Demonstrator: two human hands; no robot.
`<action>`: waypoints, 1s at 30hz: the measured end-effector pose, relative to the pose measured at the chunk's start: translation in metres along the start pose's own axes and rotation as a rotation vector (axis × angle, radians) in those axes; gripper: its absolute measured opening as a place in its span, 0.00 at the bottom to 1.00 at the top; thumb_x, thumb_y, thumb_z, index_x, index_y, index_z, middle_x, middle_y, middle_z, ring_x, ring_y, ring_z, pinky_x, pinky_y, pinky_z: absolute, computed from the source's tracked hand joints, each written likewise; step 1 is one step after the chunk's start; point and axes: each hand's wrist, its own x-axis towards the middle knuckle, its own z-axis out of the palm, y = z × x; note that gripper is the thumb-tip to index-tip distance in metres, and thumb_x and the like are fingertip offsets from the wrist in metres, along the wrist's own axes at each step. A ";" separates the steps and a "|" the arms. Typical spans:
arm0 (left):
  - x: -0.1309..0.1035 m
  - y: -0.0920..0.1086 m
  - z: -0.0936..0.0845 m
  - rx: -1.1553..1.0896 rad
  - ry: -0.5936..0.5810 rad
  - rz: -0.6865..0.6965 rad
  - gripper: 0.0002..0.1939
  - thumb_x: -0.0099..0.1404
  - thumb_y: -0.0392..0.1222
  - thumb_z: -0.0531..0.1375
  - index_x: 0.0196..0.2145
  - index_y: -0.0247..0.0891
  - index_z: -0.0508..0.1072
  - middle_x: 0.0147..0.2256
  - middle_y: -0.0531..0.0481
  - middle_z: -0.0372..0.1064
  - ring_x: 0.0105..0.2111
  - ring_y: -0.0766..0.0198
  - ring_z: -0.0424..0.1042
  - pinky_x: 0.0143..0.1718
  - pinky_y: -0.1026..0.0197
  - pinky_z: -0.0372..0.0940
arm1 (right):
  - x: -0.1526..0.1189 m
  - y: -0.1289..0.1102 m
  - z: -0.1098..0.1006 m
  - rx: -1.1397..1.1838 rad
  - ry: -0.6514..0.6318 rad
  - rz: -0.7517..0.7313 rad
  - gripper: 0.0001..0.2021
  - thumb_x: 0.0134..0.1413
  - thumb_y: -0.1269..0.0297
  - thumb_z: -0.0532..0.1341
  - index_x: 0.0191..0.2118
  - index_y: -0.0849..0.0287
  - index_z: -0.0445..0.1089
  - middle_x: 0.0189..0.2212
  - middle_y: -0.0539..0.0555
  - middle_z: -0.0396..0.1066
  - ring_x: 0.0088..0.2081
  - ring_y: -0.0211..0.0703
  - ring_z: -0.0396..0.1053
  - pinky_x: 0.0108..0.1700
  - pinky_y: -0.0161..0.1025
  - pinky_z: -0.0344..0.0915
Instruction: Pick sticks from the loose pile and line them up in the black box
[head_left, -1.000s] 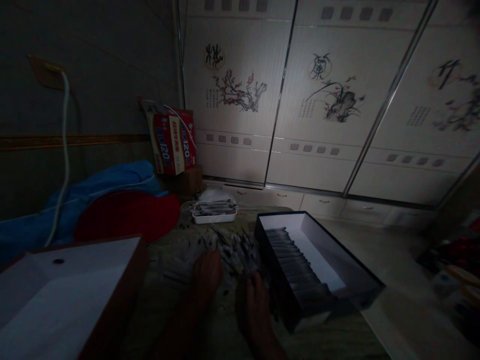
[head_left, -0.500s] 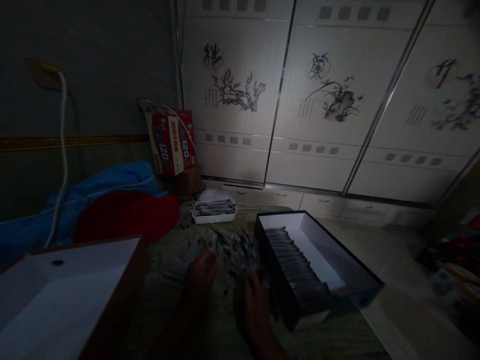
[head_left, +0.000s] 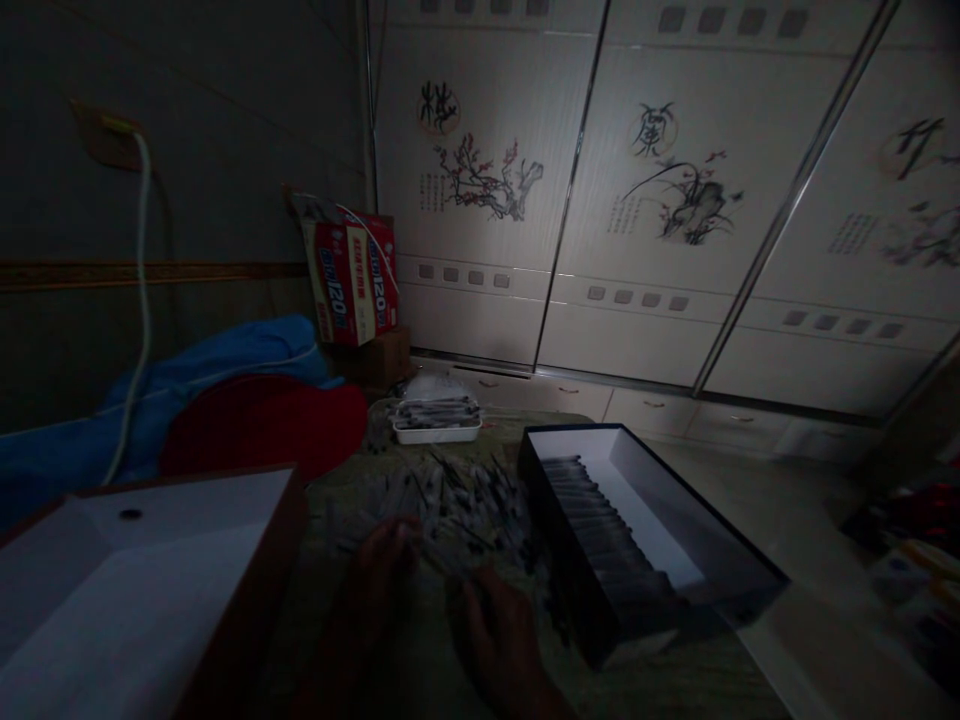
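Note:
In the dim light a loose pile of clear, dark-tipped pens and pen parts (head_left: pixel 480 500) covers the table in front of me. My left hand (head_left: pixel 381 555) is at the pile's near left edge, its fingers curled together; what they pinch is too dark to make out. Closer to me, my right hand (head_left: pixel 499 620) is closed round the near end of a slim clear pen (head_left: pixel 444 558), which slants up toward my left hand. To the right, a dark open box (head_left: pixel 652 500) holds a row of similar pens (head_left: pixel 592 510) laid side by side.
An open box with a white inside (head_left: pixel 150 590) stands at the left. Behind the pile is a white tray (head_left: pixel 437 434) of pens. A red round thing (head_left: pixel 262 425), blue cloth (head_left: pixel 225 355) and a red carton (head_left: pixel 351 280) lie beyond, before white sliding doors (head_left: pixel 480 240).
My hands have drawn back from the pile toward me, the left one also a little leftward. A clear pen now shows at my right hand. The whole view has shifted slightly.

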 end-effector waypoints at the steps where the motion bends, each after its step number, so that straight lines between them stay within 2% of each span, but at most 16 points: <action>1: -0.001 0.001 0.000 -0.004 0.000 -0.001 0.21 0.49 0.56 0.61 0.33 0.36 0.75 0.31 0.49 0.75 0.33 0.57 0.72 0.33 0.61 0.67 | 0.000 -0.001 -0.001 0.000 0.000 -0.008 0.14 0.61 0.59 0.49 0.31 0.57 0.68 0.23 0.51 0.69 0.24 0.37 0.67 0.27 0.30 0.58; 6: -0.004 0.004 0.003 -0.007 -0.001 0.026 0.20 0.49 0.56 0.60 0.32 0.36 0.75 0.31 0.49 0.74 0.34 0.57 0.71 0.33 0.61 0.67 | 0.000 -0.004 0.000 0.000 0.034 -0.053 0.15 0.60 0.57 0.50 0.31 0.57 0.70 0.21 0.50 0.69 0.22 0.36 0.66 0.24 0.29 0.57; 10: -0.001 -0.005 0.004 -0.030 -0.039 0.023 0.20 0.50 0.55 0.60 0.33 0.36 0.74 0.29 0.51 0.73 0.30 0.60 0.71 0.30 0.63 0.66 | -0.001 -0.004 0.000 -0.024 0.026 -0.033 0.16 0.61 0.56 0.49 0.31 0.57 0.70 0.22 0.51 0.70 0.22 0.37 0.67 0.24 0.29 0.58; 14: 0.004 -0.016 0.005 0.073 -0.049 0.056 0.18 0.52 0.53 0.59 0.34 0.36 0.74 0.30 0.51 0.74 0.31 0.59 0.71 0.32 0.62 0.65 | -0.002 -0.003 0.001 -0.060 -0.006 -0.020 0.15 0.61 0.58 0.48 0.32 0.56 0.69 0.24 0.52 0.71 0.24 0.37 0.68 0.26 0.30 0.58; 17: 0.003 -0.016 0.007 0.134 -0.045 0.074 0.17 0.52 0.53 0.59 0.33 0.37 0.74 0.30 0.51 0.74 0.33 0.57 0.71 0.34 0.60 0.66 | -0.003 -0.004 0.000 -0.102 -0.021 -0.028 0.14 0.62 0.60 0.48 0.33 0.56 0.68 0.24 0.52 0.71 0.24 0.38 0.69 0.26 0.30 0.57; 20: -0.001 -0.013 0.010 0.056 -0.111 0.074 0.17 0.53 0.54 0.59 0.32 0.37 0.73 0.30 0.50 0.75 0.34 0.56 0.72 0.35 0.59 0.66 | -0.002 -0.006 0.000 -0.198 -0.050 -0.045 0.14 0.62 0.62 0.47 0.30 0.57 0.66 0.22 0.51 0.71 0.22 0.37 0.68 0.25 0.30 0.54; 25: -0.002 -0.017 0.014 -0.119 -0.158 -0.044 0.20 0.52 0.54 0.60 0.36 0.36 0.72 0.31 0.48 0.75 0.36 0.55 0.73 0.37 0.58 0.67 | -0.001 -0.007 0.005 -0.386 -0.025 -0.138 0.13 0.61 0.64 0.48 0.28 0.57 0.64 0.21 0.52 0.69 0.22 0.39 0.68 0.24 0.33 0.51; 30: -0.003 -0.020 0.015 -0.106 -0.194 0.016 0.18 0.54 0.55 0.59 0.32 0.37 0.74 0.31 0.48 0.75 0.34 0.58 0.72 0.37 0.60 0.66 | -0.007 -0.009 0.010 -0.320 -0.006 -0.133 0.13 0.62 0.64 0.47 0.30 0.57 0.65 0.20 0.52 0.69 0.21 0.38 0.67 0.23 0.33 0.51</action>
